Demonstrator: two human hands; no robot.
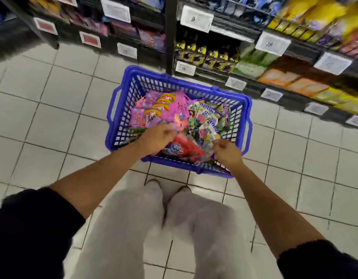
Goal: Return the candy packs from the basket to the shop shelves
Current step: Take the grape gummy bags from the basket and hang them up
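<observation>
A blue plastic basket point(133, 81) stands on the tiled floor in front of me, full of candy packs. Pink and purple packs point(154, 109) fill its left half, green and white packs point(208, 119) its right half, and a red pack point(184, 146) lies at the near edge. My left hand point(156, 137) reaches into the basket over the near-left packs with curled fingers; motion blur hides whether it grips a pack. My right hand point(226, 152) hovers above the basket's near right corner, fingers loosely curled, holding nothing visible.
Dark shop shelves point(170, 37) with white price tags run across the top, stocked with yellow-black packs point(204, 55), green and orange packs point(274, 75) and purple packs at left. My legs and shoes point(168, 188) stand just behind the basket. Tiled floor lies on both sides.
</observation>
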